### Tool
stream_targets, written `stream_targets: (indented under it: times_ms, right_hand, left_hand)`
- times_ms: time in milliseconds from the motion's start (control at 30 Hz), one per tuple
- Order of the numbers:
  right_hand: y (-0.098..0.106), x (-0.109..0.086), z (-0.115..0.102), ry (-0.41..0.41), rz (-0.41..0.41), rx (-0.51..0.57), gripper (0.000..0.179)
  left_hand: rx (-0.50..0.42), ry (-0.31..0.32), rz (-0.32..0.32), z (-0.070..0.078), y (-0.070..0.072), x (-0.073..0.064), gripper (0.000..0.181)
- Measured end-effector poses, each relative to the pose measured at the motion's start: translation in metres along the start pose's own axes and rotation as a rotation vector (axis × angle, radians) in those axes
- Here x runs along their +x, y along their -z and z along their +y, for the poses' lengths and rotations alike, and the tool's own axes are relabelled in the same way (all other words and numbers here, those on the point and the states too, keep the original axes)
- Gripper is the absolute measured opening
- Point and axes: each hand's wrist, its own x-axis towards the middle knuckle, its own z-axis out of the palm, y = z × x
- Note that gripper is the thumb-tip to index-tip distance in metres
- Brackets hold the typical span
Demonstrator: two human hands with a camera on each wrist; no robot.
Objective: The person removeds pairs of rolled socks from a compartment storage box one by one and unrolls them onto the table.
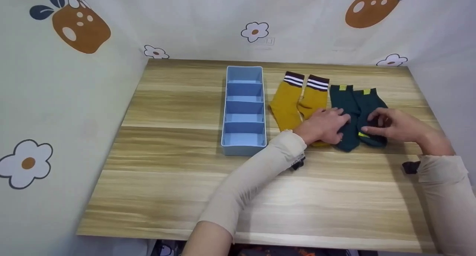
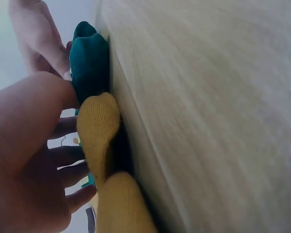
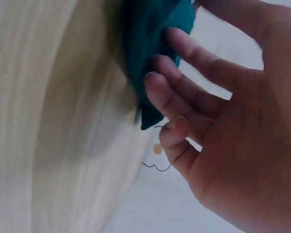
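Observation:
Two dark green socks lie side by side on the table. Across the left green sock rest the spread fingers of my left hand, its wrist over the toe end of a mustard sock. My right hand is at the right green sock, thumb near its yellow mark and fingers loosely bent. In the right wrist view, fingertips touch the green fabric without curling round it. The second mustard sock, with a striped cuff, lies further left.
A light blue box with several compartments in a row stands left of the socks. The wooden table reaches back to a wall covering printed with flowers and fruit. Dark wrist gear sits under the right wrist.

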Motion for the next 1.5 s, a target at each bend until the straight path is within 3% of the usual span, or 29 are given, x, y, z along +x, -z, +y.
stream_targets:
  times_ms: [67,167,367,433,533,633,833,1033,1233,1500]
  right_hand:
    - [0.000,0.001,0.001,0.027,0.012,0.000,0.041]
    - [0.004,0.001,0.003,0.030,-0.034,0.004,0.053]
    - [0.017,0.000,0.007,-0.055,-0.166,0.011,0.060]
    - [0.019,0.003,0.007,-0.053,-0.135,0.002,0.053]
    - [0.018,0.011,0.006,0.000,-0.021,-0.015,0.043]
    - [0.016,0.022,0.007,0.010,0.031,-0.033,0.044]
    - [0.013,0.039,0.009,-0.108,-0.094,-0.060,0.055]
    - [0.013,0.046,0.010,-0.169,-0.091,-0.046,0.062]
    - [0.013,0.043,0.010,-0.162,-0.122,-0.041,0.066]
    - [0.008,0.041,0.010,-0.128,-0.092,-0.042,0.065]
  left_hand:
    - [0.001,0.004,-0.018,-0.001,0.002,-0.001,0.066]
    - [-0.014,0.012,-0.044,-0.001,0.006,-0.002,0.068]
    - [-0.048,-0.009,-0.061,-0.004,0.008,-0.004,0.070]
    - [-0.052,-0.017,-0.060,-0.004,0.008,-0.005,0.070]
    - [-0.058,-0.022,-0.060,-0.003,0.007,-0.004,0.069]
    - [-0.056,-0.029,-0.051,-0.002,0.006,-0.004,0.067]
    - [-0.038,-0.021,-0.045,0.001,0.005,-0.004,0.065]
    - [-0.025,-0.006,-0.062,0.004,0.005,-0.006,0.068]
    - [-0.041,0.009,-0.069,0.004,0.005,-0.006,0.069]
    - [-0.017,0.007,-0.099,0.003,0.006,-0.008,0.069]
